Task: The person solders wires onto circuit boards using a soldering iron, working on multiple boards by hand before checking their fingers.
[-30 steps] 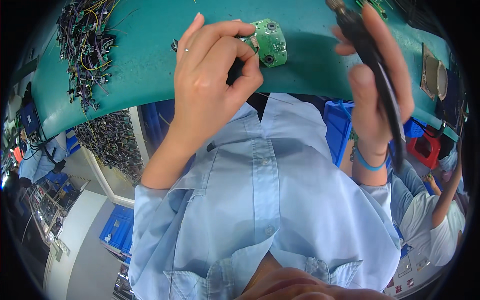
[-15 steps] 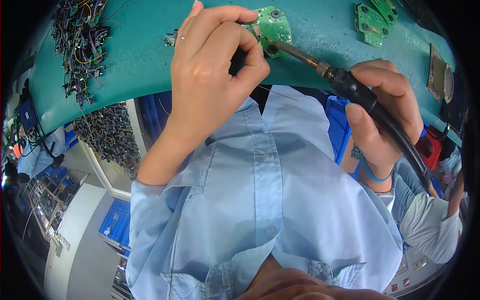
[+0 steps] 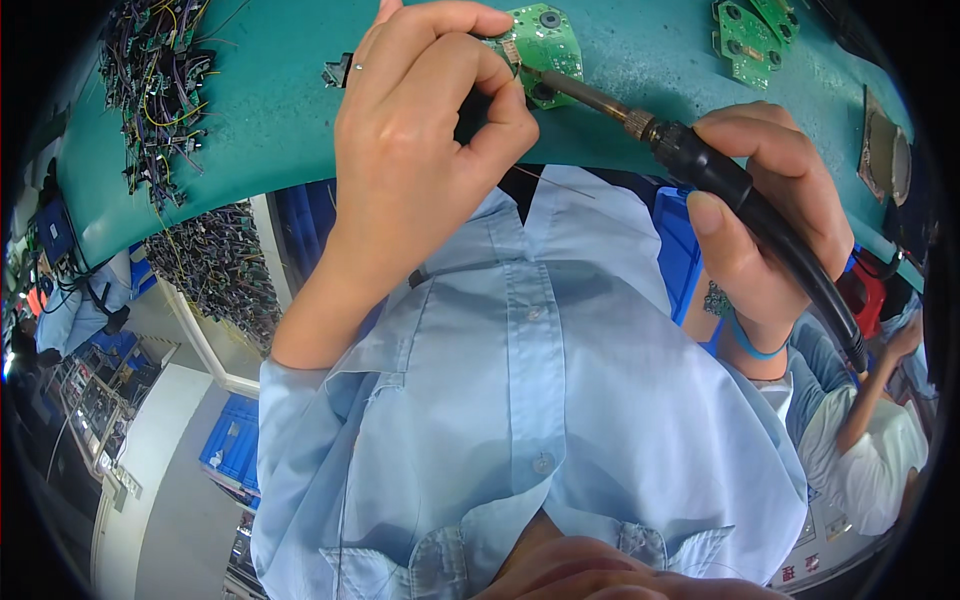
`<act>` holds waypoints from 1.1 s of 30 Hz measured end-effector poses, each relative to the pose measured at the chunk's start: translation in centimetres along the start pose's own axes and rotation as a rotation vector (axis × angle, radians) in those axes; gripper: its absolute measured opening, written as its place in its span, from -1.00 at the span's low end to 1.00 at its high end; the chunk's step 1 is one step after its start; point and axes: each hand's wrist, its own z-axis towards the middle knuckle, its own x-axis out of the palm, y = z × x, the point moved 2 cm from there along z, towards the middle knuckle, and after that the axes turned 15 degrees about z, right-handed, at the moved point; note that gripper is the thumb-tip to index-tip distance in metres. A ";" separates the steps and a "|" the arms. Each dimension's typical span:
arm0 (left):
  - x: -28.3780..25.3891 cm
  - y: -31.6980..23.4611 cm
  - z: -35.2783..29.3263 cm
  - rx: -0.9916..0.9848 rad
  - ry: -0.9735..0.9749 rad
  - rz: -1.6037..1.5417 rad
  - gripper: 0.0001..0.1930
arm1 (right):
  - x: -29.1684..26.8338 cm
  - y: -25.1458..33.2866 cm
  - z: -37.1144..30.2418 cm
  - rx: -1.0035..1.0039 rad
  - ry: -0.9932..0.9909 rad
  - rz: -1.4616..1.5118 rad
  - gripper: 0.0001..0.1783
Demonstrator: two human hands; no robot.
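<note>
A green circuit board (image 3: 553, 48) lies on the teal mat (image 3: 290, 110) at the far middle. My left hand (image 3: 425, 125) is over the board's left side, thumb and index finger pinched round a thin dark wire that meets a pale connector row on the board. My right hand (image 3: 770, 200) grips a soldering iron (image 3: 715, 170) by its black handle, the cable running back past the wrist. The iron's tip reaches the board beside the connector row, close to my left fingertips. Whether the tip touches the solder points I cannot tell.
A heap of wired small boards (image 3: 160, 90) lies at the left of the mat; more fill a bin (image 3: 215, 270) below. Other green boards (image 3: 745, 45) lie far right, near a sponge holder (image 3: 885, 150). A co-worker's arm (image 3: 875, 390) shows at lower right.
The iron's tip has shifted slightly left and up, toward the connector row. My left hand has barely moved. The co-worker's arm at the right has changed position.
</note>
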 end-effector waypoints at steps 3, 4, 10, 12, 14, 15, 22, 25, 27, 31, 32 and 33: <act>0.3 0.3 0.0 0.029 -0.023 -0.014 -0.86 | -0.4 0.2 -0.4 -0.030 -0.091 0.035 -0.55; 0.4 0.5 0.0 0.045 -0.035 -0.019 -0.86 | -0.6 0.3 -0.5 -0.047 -0.138 0.054 -0.54; -0.3 0.2 -0.3 0.033 0.007 0.004 -0.86 | 2.6 -0.7 0.9 0.075 -0.280 0.024 -0.47; -1.0 -0.3 0.5 0.064 0.029 0.018 -0.87 | 4.1 -1.5 1.3 0.041 -0.245 -0.005 -0.39; -2.2 -1.1 1.4 0.107 0.077 0.093 -0.89 | 4.0 -1.6 2.0 0.015 -0.241 -0.022 -0.38; -2.7 -1.6 1.8 0.127 0.100 0.129 -0.90 | 4.0 -1.7 2.3 0.001 -0.235 -0.038 -0.38; -4.9 -2.6 3.2 0.549 0.097 0.708 -0.88 | 3.8 -2.8 4.5 -0.061 -0.182 -0.155 -0.33; -4.3 -2.0 3.6 0.540 0.096 0.685 -0.88 | 3.5 -2.9 5.4 -0.077 -0.159 -0.204 -0.30; -4.0 -2.0 3.7 0.534 0.099 0.665 -0.88 | 3.5 -3.1 5.3 -0.082 -0.143 -0.238 -0.28; -3.4 -2.3 4.1 0.517 0.112 0.631 -0.88 | 3.7 -3.5 5.0 -0.087 -0.118 -0.279 -0.26; -3.3 -2.4 4.1 0.514 0.116 0.625 -0.88 | 3.6 -3.7 4.9 -0.069 -0.124 -0.276 -0.27; -3.2 -2.5 4.1 0.510 0.119 0.619 -0.88 | 3.6 -3.8 4.8 -0.051 -0.131 -0.272 -0.28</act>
